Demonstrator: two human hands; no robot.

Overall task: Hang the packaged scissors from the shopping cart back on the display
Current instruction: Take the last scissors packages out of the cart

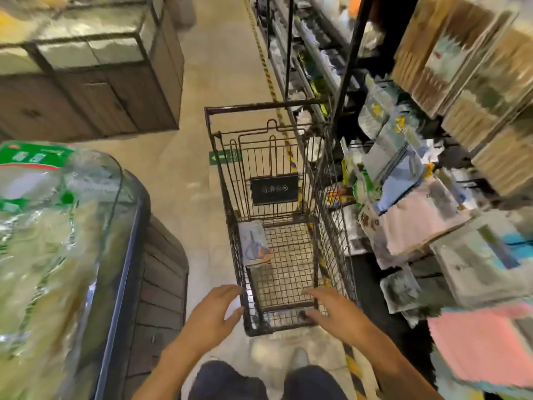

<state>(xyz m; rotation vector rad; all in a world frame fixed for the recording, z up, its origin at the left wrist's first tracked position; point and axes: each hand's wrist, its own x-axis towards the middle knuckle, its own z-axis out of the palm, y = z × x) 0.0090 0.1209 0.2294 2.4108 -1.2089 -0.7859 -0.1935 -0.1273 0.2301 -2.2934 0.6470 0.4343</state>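
Note:
A dark wire shopping cart (331,197) stands in the aisle in front of me. The packaged scissors (255,243), a pale card with blue-handled scissors, lies flat on the cart's floor against the left wall. My left hand (215,311) hovers at the cart's near left corner with fingers spread and holds nothing. My right hand (334,310) reaches over the near rim, fingers relaxed and empty. The display (409,157) with hanging packaged goods runs along the right side of the cart. The whole frame is blurred by motion.
A glass-fronted counter (124,255) with bagged goods curves along my left. A brown wooden cabinet (95,105) stands at the far left. Yellow-black tape (266,67) marks the floor beside the right-hand shelves. My legs and shoe (300,359) are below the cart.

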